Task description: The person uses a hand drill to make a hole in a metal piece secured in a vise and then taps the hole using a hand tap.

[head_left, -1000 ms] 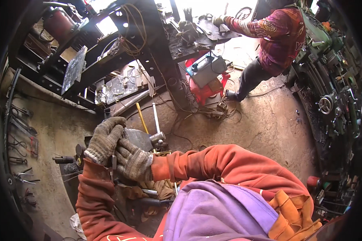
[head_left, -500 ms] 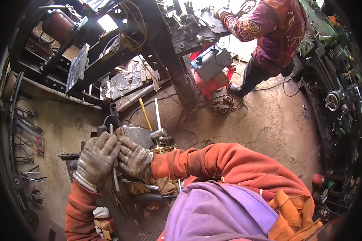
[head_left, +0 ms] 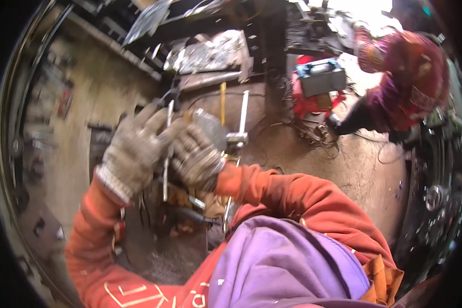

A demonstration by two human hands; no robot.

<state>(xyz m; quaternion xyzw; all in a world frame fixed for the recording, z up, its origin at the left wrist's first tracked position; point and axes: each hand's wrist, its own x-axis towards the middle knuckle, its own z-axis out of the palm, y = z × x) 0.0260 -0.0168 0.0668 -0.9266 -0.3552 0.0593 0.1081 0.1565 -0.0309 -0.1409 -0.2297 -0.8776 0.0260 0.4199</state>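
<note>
A thin, straight metal rod (head_left: 165, 177) stands out between my two gloved hands, one end past the fingertips, the other towards my body. My left hand (head_left: 133, 151), in a worn knit glove, is closed at the rod, its thumb crossing over it. From the other side my right hand (head_left: 196, 158), gloved alike, presses its bent fingers together against the rod; its grip is partly hidden. Just beyond the right hand is a grey block-like metal piece (head_left: 210, 129). A hammer (head_left: 237, 137) with a white handle and a yellow handle (head_left: 223, 102) lie beyond that.
Hand tools (head_left: 64, 102), blurred, line the left side. A dark steel frame (head_left: 274, 72) rises ahead. Farther right, a grey box-shaped machine (head_left: 321, 79) sits on something red, near a person (head_left: 410, 82) at a bench. Cables (head_left: 313, 134) lie on the floor. Machinery (head_left: 436, 195) stands at right.
The view has swung left and tilted, so the surroundings appear shifted right and up. Both hands remain together at the rod, with more of its lower length showing.
</note>
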